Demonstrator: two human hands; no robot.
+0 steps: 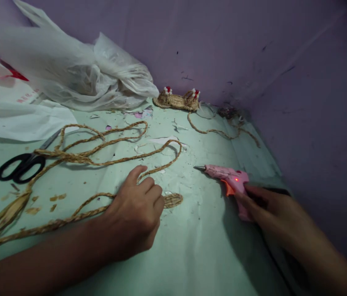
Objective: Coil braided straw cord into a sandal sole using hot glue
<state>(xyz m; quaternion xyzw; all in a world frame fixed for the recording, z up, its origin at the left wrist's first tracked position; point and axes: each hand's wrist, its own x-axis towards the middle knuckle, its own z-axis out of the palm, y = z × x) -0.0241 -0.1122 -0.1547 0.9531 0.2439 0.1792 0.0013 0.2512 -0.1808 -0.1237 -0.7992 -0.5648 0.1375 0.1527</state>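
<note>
My left hand [139, 213] is closed over a braided straw cord, its fingers curled around it. Beyond the knuckles pokes out the rounded end of a flat coiled piece of that cord [173, 200]; the rest of the piece is hidden under the hand. The long braid [120, 159] loops away over the table and back to the left. In my right hand [268, 209] is a pink hot glue gun [227, 174], gripped by its handle. Its metal nozzle points left toward my left hand, apart from the cord. A red light glows on its side above the orange trigger.
Black-handled scissors [22, 166] lie at the left, partly under the braid. Plastic bags [99, 74] are heaped against the purple wall [222, 45]. A woven straw piece with red and white beads [176, 101] rests at the back. Scraps litter the green tabletop [191, 242].
</note>
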